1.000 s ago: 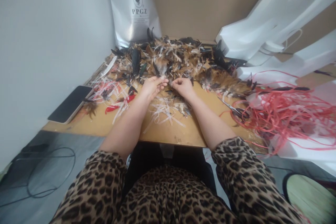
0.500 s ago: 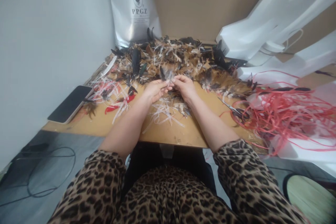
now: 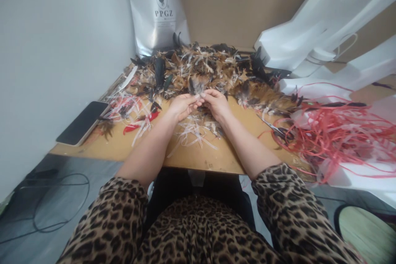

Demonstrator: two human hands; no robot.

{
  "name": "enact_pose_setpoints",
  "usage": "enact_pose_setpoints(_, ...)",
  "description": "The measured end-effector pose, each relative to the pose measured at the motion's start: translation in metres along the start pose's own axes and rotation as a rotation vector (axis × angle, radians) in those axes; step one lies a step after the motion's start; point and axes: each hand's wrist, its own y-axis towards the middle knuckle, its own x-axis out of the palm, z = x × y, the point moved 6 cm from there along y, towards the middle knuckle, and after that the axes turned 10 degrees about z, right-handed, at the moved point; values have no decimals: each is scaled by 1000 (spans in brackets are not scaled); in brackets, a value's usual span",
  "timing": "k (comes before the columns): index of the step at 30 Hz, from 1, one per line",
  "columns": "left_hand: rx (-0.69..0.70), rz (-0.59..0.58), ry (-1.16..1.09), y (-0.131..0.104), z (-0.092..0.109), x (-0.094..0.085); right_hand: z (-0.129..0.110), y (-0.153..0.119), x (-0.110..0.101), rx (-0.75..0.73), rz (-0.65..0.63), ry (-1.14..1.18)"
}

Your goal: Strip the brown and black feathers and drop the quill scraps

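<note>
Between my fingertips stands a small greyish, fluffy feather tuft (image 3: 198, 84). My left hand (image 3: 185, 105) pinches its base between thumb and fingers. From the other side my right hand (image 3: 215, 101) pinches the same base, fingertips meeting the left ones. Just behind is a wide heap of brown and black feathers (image 3: 204, 60). Below my hands, white strips (image 3: 193, 133) and a few feathers lie on the tan table (image 3: 198, 161). Whether a strip or thread is also in my fingers is too small to tell.
A phone (image 3: 83, 123) lies at the table's left edge beside red and white strips (image 3: 125, 105). Scissors (image 3: 272, 126) rest at right, near a tangle of pink-red ribbon (image 3: 343, 136). A silver bag (image 3: 159, 16) stands behind; white sheeting (image 3: 297, 29) hangs at right.
My right fingers have shifted very slightly at the feather base. Both hands still pinch the tuft in the same place, and everything else lies as before.
</note>
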Motion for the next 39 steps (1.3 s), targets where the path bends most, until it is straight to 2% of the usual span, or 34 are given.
enact_pose_setpoints(8,20,22,24,1,1,-2,-2,-1,1,-83,5,-30)
enact_pose_setpoints(15,84,54,145,-1,4,-2,-6,-4,2,-34,-64,-96)
enact_pose_setpoints(21,138,61,249,-3,4,2,-13,-3,-3,-82,-25,-114)
enact_pose_setpoints(31,73,43,167,-6,2,2,-2,-5,3,50,-16,16)
enact_pose_setpoints(36,132,53,288,-7,4,3,-3,-1,-3,41,-15,-106)
enact_pose_setpoints(39,151,33,373,-6,4,4,-11,6,-14,0,48,-91)
